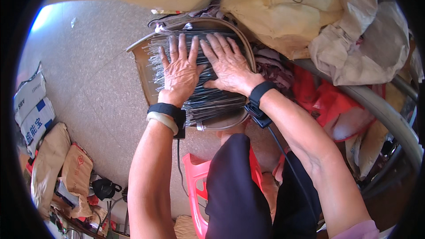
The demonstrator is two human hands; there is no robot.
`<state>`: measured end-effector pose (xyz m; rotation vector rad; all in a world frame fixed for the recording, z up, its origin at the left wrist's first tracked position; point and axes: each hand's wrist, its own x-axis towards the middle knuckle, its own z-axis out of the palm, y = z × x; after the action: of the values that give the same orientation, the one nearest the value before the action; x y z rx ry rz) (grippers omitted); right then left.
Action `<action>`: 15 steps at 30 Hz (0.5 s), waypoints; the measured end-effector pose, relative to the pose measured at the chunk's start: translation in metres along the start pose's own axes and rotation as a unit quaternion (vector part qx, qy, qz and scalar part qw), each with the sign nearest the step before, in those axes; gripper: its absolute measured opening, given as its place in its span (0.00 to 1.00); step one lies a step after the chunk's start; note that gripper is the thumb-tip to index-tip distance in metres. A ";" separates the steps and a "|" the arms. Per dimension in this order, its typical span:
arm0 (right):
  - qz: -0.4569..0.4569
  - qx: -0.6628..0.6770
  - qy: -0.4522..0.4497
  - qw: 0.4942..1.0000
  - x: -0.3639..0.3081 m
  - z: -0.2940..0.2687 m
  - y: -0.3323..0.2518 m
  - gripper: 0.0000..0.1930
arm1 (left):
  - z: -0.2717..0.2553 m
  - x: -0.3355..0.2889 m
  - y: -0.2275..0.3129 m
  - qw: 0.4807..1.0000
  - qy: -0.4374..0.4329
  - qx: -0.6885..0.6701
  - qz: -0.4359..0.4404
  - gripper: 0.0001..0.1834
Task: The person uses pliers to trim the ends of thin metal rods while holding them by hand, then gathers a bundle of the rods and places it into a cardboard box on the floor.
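Observation:
My left hand (181, 73) lies palm down with its fingers spread on a thick layer of thin dark metal wires (210, 108). Beside it my right hand (231, 70) presses flat on the same wires, fingers stretched forward and thumb out toward the left hand. The wires lie roughly side by side, their bright ends fanning unevenly at the left. A shallow container with a rounded brown rim (245, 35) and a cardboard-like left edge (142, 77) holds them. White ties show on its rim. What lies beneath my palms is hidden.
A red plastic stool (195, 181) stands below my knees. Yellowish paper sacks (283, 13) crowd the far right, above red fabric (310, 93) and a curved metal tube (376, 110). Cardboard and brown bags (77, 168) lie at the left. Cables hang from both wristbands.

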<state>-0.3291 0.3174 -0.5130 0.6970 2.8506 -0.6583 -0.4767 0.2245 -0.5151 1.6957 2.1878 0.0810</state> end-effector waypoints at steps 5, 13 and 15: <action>0.037 0.116 -0.004 0.992 -0.037 -0.049 -0.028 0.50 | 0.008 0.000 -0.007 1.000 -0.026 -0.001 0.002 0.47; 0.325 0.429 0.115 0.835 -0.210 -0.111 -0.087 0.34 | -0.036 0.018 -0.001 0.981 -0.186 0.023 -0.055 0.65; 0.389 0.443 0.104 0.801 -0.250 -0.123 -0.107 0.31 | -0.046 0.007 0.013 0.986 -0.152 0.014 -0.071 0.64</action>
<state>-0.1606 0.1846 -0.3051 1.9814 1.8910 -1.7781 -0.4810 0.2431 -0.4707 1.4510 2.0780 -0.2318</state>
